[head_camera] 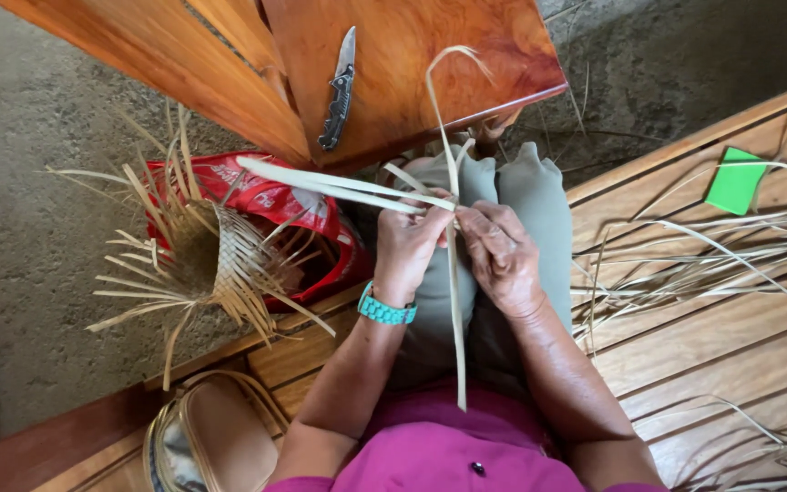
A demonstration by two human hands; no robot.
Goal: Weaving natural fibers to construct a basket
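Up close, both hands meet over the lap, pinching pale leaf strips [453, 273] where these cross. The left hand [409, 246], with a turquoise bracelet [385, 310] on its wrist, curls its fingers around the crossing; the right hand [500, 257] presses thumb and fingertips onto the same spot, so the crossing itself is hidden. One strip runs upright, from the pink shirt [448, 451] up to a curled tip over the stool [393, 64]; two or three more slant off to the left, their ends over a red bag [270, 196].

A folding knife [339, 89] lies shut on the stool, whose top and legs are cut off by the upper edge. Left of the knees, a half-woven basket [202, 260] with loose ends sits on the floor against the red bag, hiding most of it. A handbag [207, 437] is cut off at the bottom edge. To the right, loose strips [703, 255] lie across the wooden platform [685, 364], with a green card [736, 181] beside them.
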